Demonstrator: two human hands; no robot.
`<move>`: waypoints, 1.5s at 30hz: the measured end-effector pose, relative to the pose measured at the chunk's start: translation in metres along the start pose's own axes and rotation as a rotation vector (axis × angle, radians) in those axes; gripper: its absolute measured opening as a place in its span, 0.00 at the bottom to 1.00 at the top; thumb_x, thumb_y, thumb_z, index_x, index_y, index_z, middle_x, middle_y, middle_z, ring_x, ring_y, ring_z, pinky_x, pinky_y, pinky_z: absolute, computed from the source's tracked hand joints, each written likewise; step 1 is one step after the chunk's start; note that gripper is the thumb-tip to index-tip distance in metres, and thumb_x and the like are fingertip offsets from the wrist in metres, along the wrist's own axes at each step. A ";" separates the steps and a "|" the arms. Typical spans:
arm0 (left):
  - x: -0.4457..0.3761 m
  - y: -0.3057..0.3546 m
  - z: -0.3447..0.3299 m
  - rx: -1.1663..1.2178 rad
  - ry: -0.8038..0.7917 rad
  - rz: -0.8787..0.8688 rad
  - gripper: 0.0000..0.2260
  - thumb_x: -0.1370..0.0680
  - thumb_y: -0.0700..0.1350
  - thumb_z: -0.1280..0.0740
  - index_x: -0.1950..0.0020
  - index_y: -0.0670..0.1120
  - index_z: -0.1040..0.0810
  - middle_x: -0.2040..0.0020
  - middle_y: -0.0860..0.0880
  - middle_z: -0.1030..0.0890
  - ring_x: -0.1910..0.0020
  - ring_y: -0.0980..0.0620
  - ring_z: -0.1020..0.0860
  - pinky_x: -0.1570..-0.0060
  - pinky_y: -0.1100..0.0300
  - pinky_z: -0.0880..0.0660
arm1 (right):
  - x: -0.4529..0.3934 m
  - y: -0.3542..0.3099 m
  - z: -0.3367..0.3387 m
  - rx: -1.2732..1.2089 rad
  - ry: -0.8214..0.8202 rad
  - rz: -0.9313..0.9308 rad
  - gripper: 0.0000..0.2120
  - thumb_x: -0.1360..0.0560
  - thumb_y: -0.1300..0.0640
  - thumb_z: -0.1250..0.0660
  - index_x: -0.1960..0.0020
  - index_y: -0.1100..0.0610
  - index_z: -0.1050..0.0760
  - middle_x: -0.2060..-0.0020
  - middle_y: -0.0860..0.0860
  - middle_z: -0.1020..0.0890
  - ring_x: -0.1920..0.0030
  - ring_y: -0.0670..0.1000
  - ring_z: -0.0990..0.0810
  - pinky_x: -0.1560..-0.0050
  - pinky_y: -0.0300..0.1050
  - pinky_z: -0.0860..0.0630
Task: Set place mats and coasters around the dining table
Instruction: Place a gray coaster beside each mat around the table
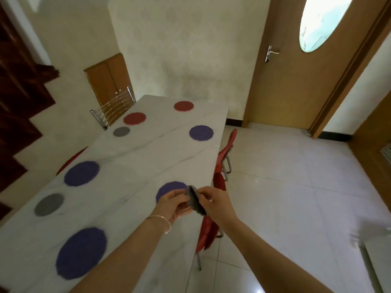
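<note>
Both hands, left hand (174, 203) and right hand (213, 200), are pinching grey coasters (195, 200) together. I am probably separating one for the near purple mat (169, 190).

A single wide-angle view comes from the person's head, looking forward and steeply down along the length of the surface (148, 157). The frame is tilted, so the surface runs diagonally from lower left toward the far wall. Both forearms reach in from the bottom edge, close to the lens. Beyond the surface's far right corner stands a wooden door (296, 70); tiled floor (296, 197) fills the right side.
</note>
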State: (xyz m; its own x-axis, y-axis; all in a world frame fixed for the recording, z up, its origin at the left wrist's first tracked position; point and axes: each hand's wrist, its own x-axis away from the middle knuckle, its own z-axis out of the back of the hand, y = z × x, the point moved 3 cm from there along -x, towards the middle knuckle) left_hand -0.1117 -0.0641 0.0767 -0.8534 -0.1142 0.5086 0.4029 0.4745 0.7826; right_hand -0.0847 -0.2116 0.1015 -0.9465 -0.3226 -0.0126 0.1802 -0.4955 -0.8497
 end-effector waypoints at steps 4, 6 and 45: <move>-0.036 0.007 0.005 0.083 0.105 0.003 0.07 0.26 0.29 0.36 0.51 0.37 0.22 0.63 0.38 0.17 0.63 0.43 0.17 0.66 0.54 0.18 | -0.049 0.007 -0.003 0.156 -0.041 0.067 0.07 0.24 0.54 0.37 0.51 0.53 0.21 0.57 0.48 0.17 0.59 0.46 0.21 0.61 0.31 0.29; -0.061 0.016 0.005 0.132 0.137 -0.008 0.07 0.26 0.29 0.37 0.51 0.36 0.22 0.61 0.37 0.18 0.62 0.41 0.18 0.63 0.53 0.17 | -0.078 0.017 -0.004 0.229 -0.048 0.073 0.06 0.25 0.56 0.37 0.50 0.52 0.22 0.56 0.48 0.17 0.59 0.46 0.21 0.62 0.31 0.28; -0.120 -0.016 0.011 0.834 1.179 -0.264 0.06 0.27 0.29 0.36 0.58 0.38 0.22 0.62 0.38 0.20 0.68 0.44 0.19 0.73 0.55 0.20 | -0.300 0.124 -0.057 0.458 -0.691 0.973 0.12 0.43 0.67 0.22 0.63 0.56 0.19 0.65 0.48 0.16 0.61 0.51 0.17 0.71 0.40 0.22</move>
State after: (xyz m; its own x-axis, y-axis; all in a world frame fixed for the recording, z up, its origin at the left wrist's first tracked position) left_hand -0.0199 -0.0480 -0.0008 0.0524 -0.7127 0.6995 -0.3715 0.6363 0.6761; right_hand 0.2065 -0.1300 -0.0307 -0.0619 -0.9893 -0.1322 0.9232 -0.0065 -0.3844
